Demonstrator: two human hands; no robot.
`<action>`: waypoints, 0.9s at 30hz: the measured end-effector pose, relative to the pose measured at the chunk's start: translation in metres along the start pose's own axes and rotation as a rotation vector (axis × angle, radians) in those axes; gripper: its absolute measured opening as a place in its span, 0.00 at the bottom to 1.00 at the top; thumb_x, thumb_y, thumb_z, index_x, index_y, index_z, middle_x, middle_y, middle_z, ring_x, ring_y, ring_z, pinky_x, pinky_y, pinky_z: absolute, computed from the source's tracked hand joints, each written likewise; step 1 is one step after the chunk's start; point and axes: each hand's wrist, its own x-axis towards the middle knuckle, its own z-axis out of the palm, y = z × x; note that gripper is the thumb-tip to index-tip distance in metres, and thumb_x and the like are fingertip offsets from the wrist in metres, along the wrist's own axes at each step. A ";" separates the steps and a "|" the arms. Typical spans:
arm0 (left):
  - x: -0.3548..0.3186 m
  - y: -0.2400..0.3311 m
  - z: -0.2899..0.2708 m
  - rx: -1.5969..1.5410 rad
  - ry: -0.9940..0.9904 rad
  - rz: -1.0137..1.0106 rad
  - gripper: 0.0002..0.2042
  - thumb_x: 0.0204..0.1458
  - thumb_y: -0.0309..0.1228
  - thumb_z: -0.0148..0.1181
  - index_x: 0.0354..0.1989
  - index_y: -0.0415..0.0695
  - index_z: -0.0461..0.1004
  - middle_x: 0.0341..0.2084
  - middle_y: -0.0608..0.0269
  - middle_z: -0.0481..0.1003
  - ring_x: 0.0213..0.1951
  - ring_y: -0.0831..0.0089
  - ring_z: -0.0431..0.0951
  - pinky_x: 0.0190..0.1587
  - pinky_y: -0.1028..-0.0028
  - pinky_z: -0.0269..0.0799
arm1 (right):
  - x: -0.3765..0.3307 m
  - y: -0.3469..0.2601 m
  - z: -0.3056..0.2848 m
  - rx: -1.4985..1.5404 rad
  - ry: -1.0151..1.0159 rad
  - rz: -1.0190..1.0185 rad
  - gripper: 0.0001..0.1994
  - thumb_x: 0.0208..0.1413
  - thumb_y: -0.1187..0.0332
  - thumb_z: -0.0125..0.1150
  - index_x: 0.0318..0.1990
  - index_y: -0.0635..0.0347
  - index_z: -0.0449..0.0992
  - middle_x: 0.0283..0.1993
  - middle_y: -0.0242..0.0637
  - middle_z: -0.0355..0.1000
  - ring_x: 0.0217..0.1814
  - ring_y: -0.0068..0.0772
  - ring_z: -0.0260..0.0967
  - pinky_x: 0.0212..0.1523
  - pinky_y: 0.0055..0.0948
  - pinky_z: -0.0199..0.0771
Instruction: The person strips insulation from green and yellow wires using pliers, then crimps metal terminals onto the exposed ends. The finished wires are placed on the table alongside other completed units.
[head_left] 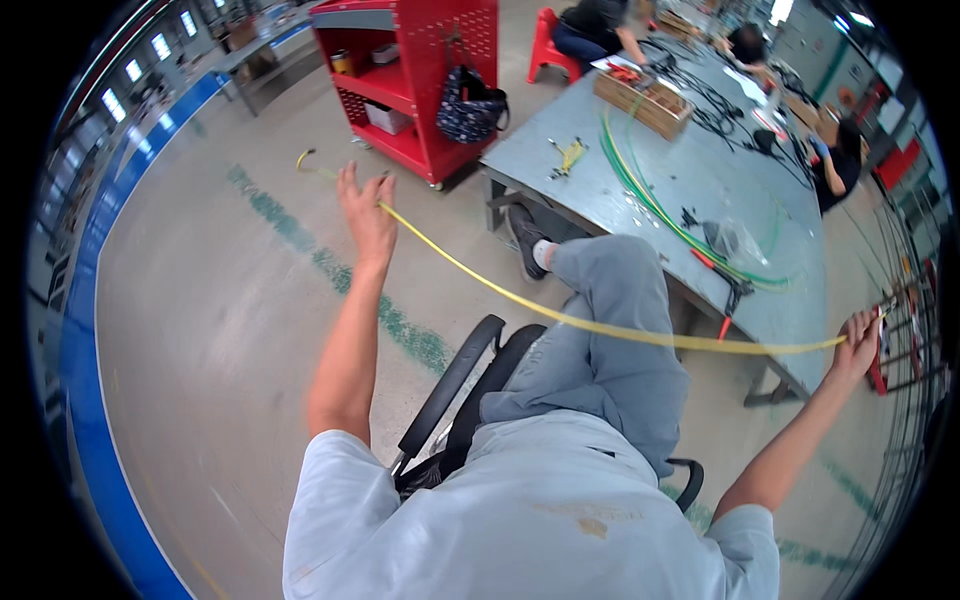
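Note:
A long yellow wire (520,298) stretches across in front of me in a sagging curve, from hand to hand above my lap. My left hand (370,215), raised at the left, pinches it near one end. Past those fingers a short length runs on to a curled end with a dark tip (309,152). Far out to the right, my right hand (857,345) is closed round the other end of the wire. A small tip shows beyond its fingers, too small to make out. The middle of the wire hangs free and touches neither hand.
A grey metal table (560,125) at right holds green and yellow wires (640,190), red-handled pliers (737,290), a clear plastic bag (735,243) and a wooden box (645,103). A red cart (420,130) stands ahead. Other people (590,35) sit around the table. Chair armrests (450,385) flank me.

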 end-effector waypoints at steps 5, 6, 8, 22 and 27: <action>0.049 0.065 -0.031 -0.287 -0.090 0.266 0.07 0.61 0.31 0.65 0.39 0.39 0.82 0.66 0.44 0.69 0.73 0.42 0.62 0.72 0.53 0.61 | -0.040 0.111 0.097 -0.513 0.210 0.190 0.12 0.71 0.59 0.60 0.53 0.54 0.74 0.32 0.24 0.65 0.23 0.12 0.52 0.18 0.16 0.48; 0.053 0.088 -0.041 -0.329 -0.096 0.331 0.07 0.60 0.30 0.65 0.40 0.39 0.81 0.66 0.43 0.69 0.72 0.41 0.62 0.71 0.52 0.62 | -0.047 0.132 0.132 -0.640 0.207 0.199 0.12 0.70 0.59 0.61 0.53 0.54 0.74 0.31 0.23 0.65 0.22 0.11 0.53 0.18 0.15 0.48; 0.063 0.122 -0.057 -0.427 -0.070 0.422 0.08 0.61 0.30 0.65 0.41 0.37 0.81 0.67 0.42 0.69 0.72 0.40 0.62 0.71 0.52 0.62 | -0.050 0.163 0.176 -0.716 0.132 0.244 0.10 0.69 0.59 0.63 0.47 0.53 0.74 0.28 0.22 0.64 0.20 0.11 0.54 0.17 0.16 0.48; 0.049 0.260 -0.105 -1.174 -0.163 0.445 0.38 0.69 0.64 0.29 0.50 0.38 0.75 0.70 0.40 0.63 0.73 0.44 0.62 0.63 0.49 0.76 | -0.040 0.227 0.398 -0.246 -0.594 0.378 0.13 0.72 0.58 0.58 0.50 0.60 0.75 0.23 0.19 0.58 0.18 0.10 0.52 0.18 0.18 0.47; 0.036 0.280 -0.111 -1.268 -0.244 0.432 0.40 0.67 0.66 0.27 0.50 0.40 0.75 0.70 0.41 0.63 0.74 0.44 0.60 0.57 0.51 0.81 | -0.048 0.228 0.409 -0.051 -0.656 0.467 0.18 0.75 0.58 0.54 0.61 0.60 0.74 0.22 0.19 0.53 0.17 0.11 0.50 0.18 0.18 0.48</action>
